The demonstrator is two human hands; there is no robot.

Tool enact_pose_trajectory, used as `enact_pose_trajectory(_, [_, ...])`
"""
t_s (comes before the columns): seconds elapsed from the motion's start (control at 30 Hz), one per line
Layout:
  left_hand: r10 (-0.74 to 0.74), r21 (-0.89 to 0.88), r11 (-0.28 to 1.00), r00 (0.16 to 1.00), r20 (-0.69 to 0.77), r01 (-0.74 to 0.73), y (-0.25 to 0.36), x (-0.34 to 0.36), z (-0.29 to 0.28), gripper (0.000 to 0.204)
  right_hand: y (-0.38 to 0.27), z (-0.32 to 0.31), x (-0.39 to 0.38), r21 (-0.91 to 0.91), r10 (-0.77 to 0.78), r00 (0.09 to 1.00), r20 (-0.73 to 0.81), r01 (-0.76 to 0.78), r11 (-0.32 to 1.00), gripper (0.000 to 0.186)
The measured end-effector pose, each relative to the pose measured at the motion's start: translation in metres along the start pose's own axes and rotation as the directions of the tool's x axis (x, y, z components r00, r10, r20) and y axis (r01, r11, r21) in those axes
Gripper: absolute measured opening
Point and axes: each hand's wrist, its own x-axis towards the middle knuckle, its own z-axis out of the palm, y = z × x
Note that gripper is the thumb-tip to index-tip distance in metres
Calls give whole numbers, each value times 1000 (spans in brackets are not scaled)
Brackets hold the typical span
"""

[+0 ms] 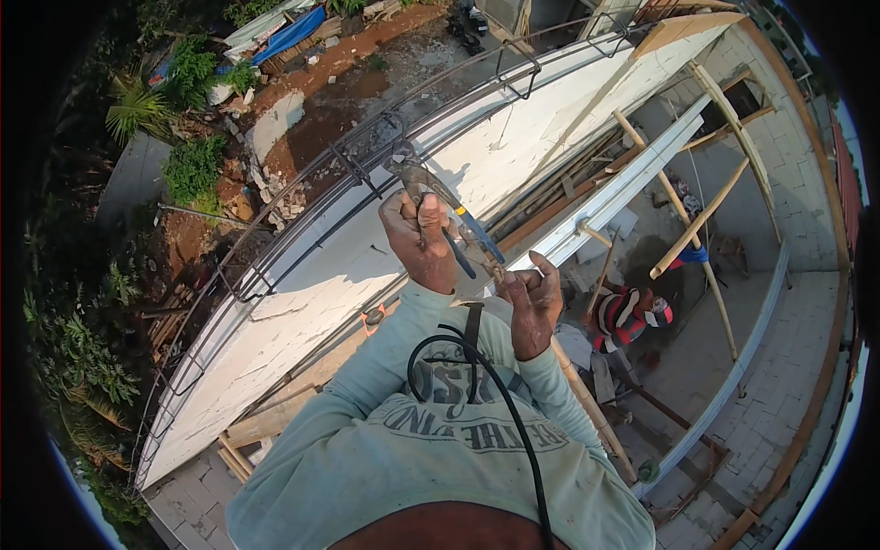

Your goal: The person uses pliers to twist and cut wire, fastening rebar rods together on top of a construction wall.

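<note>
My left hand [422,240] is closed round a pair of pincers [478,235] with blue handles and a touch of yellow. Their grey head points up and away, beside the steel rebar frame [353,165] on the far side of the wall. The two handles spread apart below my fingers. My right hand [532,307] is close to the handle ends, its thumb and fingers bent together around something small that I cannot make out. Both hands look dusty, and they are held in front of my chest above the white block wall [339,275].
The curved wall runs from lower left to upper right, with rebar along its outer edge. Inside, a long pale metal beam [632,183] and bamboo poles [701,220] cross the space. A person in a striped shirt [619,316] is below. Rubble [275,188] and plants lie outside.
</note>
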Motion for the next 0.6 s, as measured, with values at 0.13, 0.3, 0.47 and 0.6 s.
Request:
enact_pose_trajectory(0.13, [-117, -23, 993, 991, 63, 119, 8, 1, -2, 30, -1, -8, 9, -227, -100, 995, -2, 97, 969, 16])
enact_pose_trajectory(0.3, [-205, -190, 951, 957, 207, 245, 14, 3, 2, 23, 22, -19, 28, -188, 6, 990, 140, 21, 982, 12])
enact_pose_trajectory(0.47, [-289, -278, 894, 927, 239, 350, 11, 14, -5, 19, 14, -31, 24, -158, 264, 908, 326, -223, 962, 8])
enact_pose_trajectory(0.6, [-309, -305, 867, 906, 290, 394, 14, 17, -6, 24, 17, -58, 34, -92, 233, 832, 504, -216, 972, 17])
